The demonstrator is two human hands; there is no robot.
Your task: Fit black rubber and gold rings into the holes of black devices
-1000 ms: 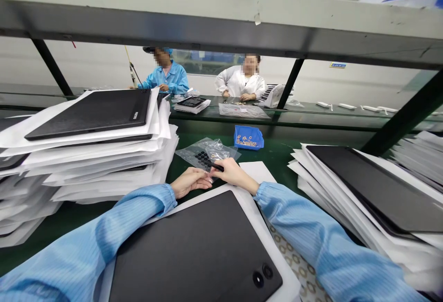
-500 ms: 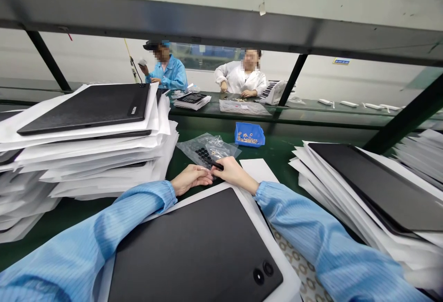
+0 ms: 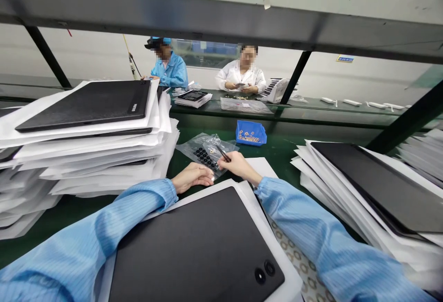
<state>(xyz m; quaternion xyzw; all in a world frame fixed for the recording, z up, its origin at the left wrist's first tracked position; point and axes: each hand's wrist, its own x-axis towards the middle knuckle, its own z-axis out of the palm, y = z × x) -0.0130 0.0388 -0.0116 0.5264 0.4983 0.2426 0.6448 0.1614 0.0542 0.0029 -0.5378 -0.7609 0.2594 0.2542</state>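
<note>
My right hand [image 3: 237,166] grips black tweezers [image 3: 223,153], their tips now tilted up and away over a clear plastic bag [image 3: 219,144]. Black round parts [image 3: 205,156] lie in rows at the bag. Just left of it, my left hand [image 3: 194,177] has its fingers pressed together near the bag's front edge; what they hold, if anything, is too small to make out. Below both hands a dark tablet back panel [image 3: 194,246] with two round camera rings rests on white sheets.
Tall stacks of panels between white sheets stand on the left [image 3: 114,154] and right [image 3: 349,186]. A blue tray [image 3: 251,133] of small rings is behind the bag. A sheet of ring shapes [image 3: 306,269] lies under my right forearm. Two co-workers sit across, beyond a shelf [image 3: 221,20].
My right hand has drawn slightly right, apart from my left hand, and the tweezers have swung to point upward. Across the bench, the co-worker in white now holds a flat dark thing.
</note>
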